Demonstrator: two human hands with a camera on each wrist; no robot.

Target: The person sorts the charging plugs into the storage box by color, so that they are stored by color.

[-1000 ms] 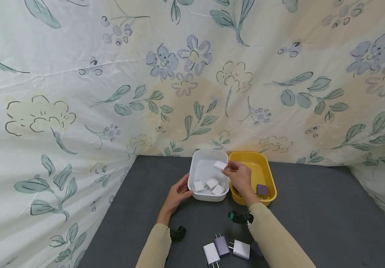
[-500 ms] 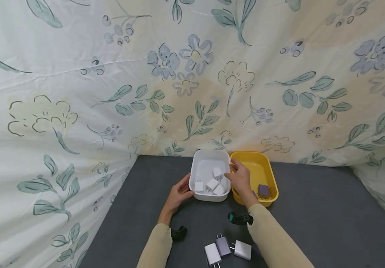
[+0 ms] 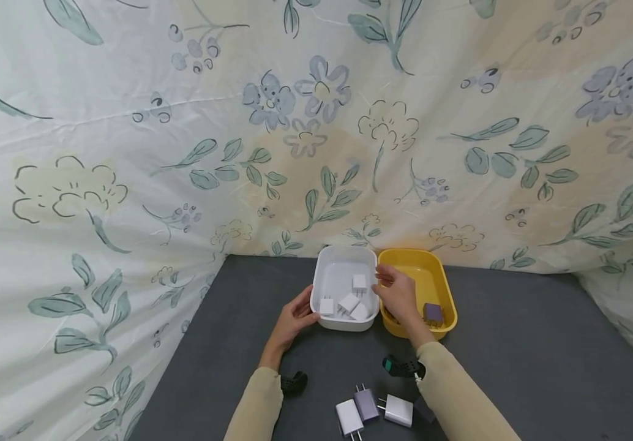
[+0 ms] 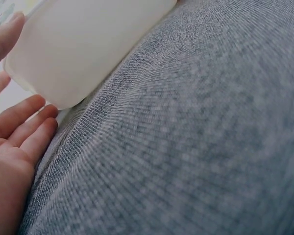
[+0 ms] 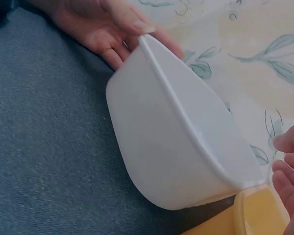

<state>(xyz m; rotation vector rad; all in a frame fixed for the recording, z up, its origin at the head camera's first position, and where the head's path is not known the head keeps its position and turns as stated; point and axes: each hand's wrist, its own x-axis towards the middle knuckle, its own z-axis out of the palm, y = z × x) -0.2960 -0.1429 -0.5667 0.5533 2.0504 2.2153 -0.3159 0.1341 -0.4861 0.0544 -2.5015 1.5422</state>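
My left hand (image 3: 291, 320) rests against the left side and front corner of a white plastic bin (image 3: 344, 263). In the left wrist view its fingertips (image 4: 36, 103) touch the bin's outer wall, fingers fairly straight. In the right wrist view the thumb lies at the rim. Several white charger plugs, including one white plug (image 3: 359, 283) near the right wall, lie in the bin. My right hand (image 3: 399, 297) hovers with nothing in it over the joint between the white bin and a yellow bin (image 3: 443, 275), fingers loosely bent.
A purple charger (image 3: 433, 313) lies in the yellow bin. On the dark table (image 3: 515, 355) near the front are a white charger (image 3: 349, 418), a light purple charger (image 3: 367, 405) and another white charger (image 3: 398, 411). A dark charger (image 3: 423, 409) is partly behind the right sleeve. Floral cloth (image 3: 316, 153) hangs behind.
The right hand let go of a white charger plug, which now lies in the white bin with the others. That hand then drew back slightly right. The left hand stayed at the bin.
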